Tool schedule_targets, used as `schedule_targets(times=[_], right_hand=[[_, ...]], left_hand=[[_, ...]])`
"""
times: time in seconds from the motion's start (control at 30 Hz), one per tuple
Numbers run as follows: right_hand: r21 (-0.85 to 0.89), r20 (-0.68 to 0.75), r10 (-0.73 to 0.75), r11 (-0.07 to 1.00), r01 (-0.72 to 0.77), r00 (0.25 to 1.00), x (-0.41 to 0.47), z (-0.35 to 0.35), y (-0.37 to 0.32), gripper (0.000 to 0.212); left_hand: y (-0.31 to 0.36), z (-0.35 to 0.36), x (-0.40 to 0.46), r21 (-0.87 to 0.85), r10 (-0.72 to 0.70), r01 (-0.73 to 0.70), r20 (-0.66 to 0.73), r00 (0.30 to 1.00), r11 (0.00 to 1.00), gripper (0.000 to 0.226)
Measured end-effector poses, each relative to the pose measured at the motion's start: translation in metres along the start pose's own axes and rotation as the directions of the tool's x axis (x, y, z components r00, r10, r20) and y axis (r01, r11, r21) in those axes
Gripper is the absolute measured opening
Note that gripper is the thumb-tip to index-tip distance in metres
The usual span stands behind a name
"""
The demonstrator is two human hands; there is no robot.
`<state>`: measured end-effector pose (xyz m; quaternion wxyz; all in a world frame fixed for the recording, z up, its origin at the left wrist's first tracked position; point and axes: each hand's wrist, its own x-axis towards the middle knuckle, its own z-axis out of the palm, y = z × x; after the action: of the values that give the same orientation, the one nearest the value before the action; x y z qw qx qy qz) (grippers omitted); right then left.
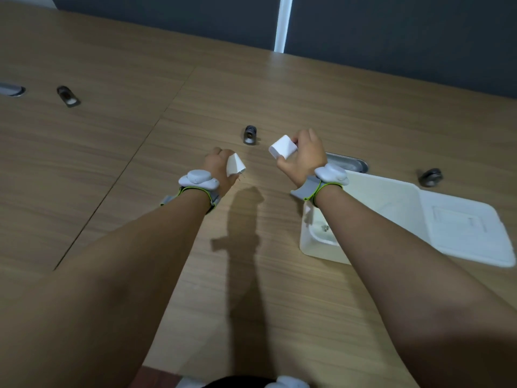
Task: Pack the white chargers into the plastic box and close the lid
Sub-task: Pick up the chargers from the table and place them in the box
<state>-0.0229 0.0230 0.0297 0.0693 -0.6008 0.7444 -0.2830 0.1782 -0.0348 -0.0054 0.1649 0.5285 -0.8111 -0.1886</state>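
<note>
Both hands are working above the wooden worktop point(140, 152). The left hand point(216, 166), at 11 o'clock from frame centre, is curling its fingers around a white charger point(235, 164). The right hand point(305, 158), at 1 o'clock, is pinching a second white charger point(283, 147) between thumb and fingers. The plastic box point(310, 242) is lying at 3 o'clock, partly under the right forearm, its hinged lid point(464, 231) lying open and at least one charger point(321, 231) sitting inside.
</note>
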Motion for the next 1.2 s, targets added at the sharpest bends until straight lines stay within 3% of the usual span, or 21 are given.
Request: schedule_targets(times=[0.1, 0.23, 0.5, 0.6, 0.7, 0.8, 0.97, 1.1, 1.2], right_hand=[[-0.036, -0.098, 0.020, 0.999, -0.024, 0.995, -0.011, -0.033, 0.025, 0.041], [-0.083, -0.122, 0.031, 0.996, -0.041, 0.992, -0.029, -0.071, 0.061, 0.044], [-0.010, -0.033, 0.150, 0.989, -0.151, 0.988, -0.067, -0.105, 0.127, 0.040], [0.020, 0.072, 0.219, 0.975, -0.221, 0.973, -0.079, -0.103, 0.145, 0.056], [-0.101, 0.233, 0.338, 0.941, -0.323, 0.912, -0.086, -0.094, 0.162, 0.052], [-0.185, 0.288, 0.469, 0.883, -0.432, 0.835, -0.087, -0.086, 0.169, 0.049], [-0.290, 0.380, 0.548, 0.835, -0.467, 0.745, -0.092, -0.078, 0.173, 0.030], [-0.284, 0.456, 0.642, 0.761, -0.583, 0.617, -0.087, -0.066, 0.184, 0.038], [-0.294, 0.426, 0.684, 0.723, -0.625, 0.592, -0.085, -0.062, 0.189, 0.042]], left_hand=[[0.035, 0.009, 0.000, -0.012, 0.039, -0.039, 0.001, 0.999, 0.999, 0.052], [0.071, 0.025, -0.004, -0.031, 0.063, -0.063, 0.011, 0.998, 0.998, 0.053], [0.116, 0.058, -0.014, -0.017, 0.031, -0.030, 0.041, 0.999, 0.999, 0.053], [0.117, 0.063, -0.016, -0.010, 0.007, -0.007, 0.048, 0.999, 1.000, 0.053], [0.113, 0.068, -0.019, 0.005, -0.013, 0.012, 0.049, 0.999, 1.000, 0.051], [0.109, 0.071, -0.019, 0.030, -0.027, 0.025, 0.061, 0.998, 0.999, 0.050], [0.101, 0.074, -0.015, 0.057, -0.038, 0.032, 0.098, 0.994, 0.998, 0.051], [0.097, 0.081, -0.011, 0.069, -0.026, 0.018, 0.124, 0.992, 0.997, 0.051], [0.094, 0.088, -0.007, 0.077, -0.035, 0.023, 0.157, 0.987, 0.997, 0.054]])
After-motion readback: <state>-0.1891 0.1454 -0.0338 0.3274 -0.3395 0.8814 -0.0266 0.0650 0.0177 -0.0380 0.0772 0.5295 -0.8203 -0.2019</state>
